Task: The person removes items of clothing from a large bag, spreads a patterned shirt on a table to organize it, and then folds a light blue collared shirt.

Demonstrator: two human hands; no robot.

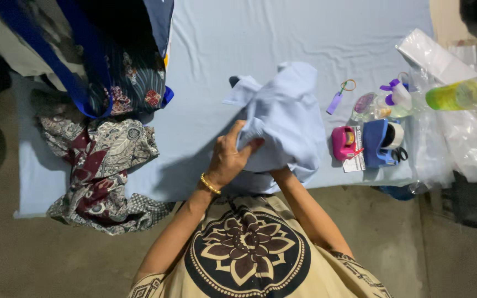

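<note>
A pale blue garment (288, 118) is bunched up above the front edge of a table covered with a light blue sheet (260, 33). My left hand (228, 157), with a gold bangle at the wrist, grips the garment's lower left part from outside. My right forearm runs up under the cloth; my right hand is hidden inside the garment at about its lower middle.
A heap of patterned fabrics (97, 165) hangs over the table's left end, under a blue-strapped bag (122, 60). At the right stand a pink tape dispenser (344, 142), a blue tape dispenser (382, 142), spray bottles (398, 99), a purple tag (335, 101) and clear plastic bags (459, 138).
</note>
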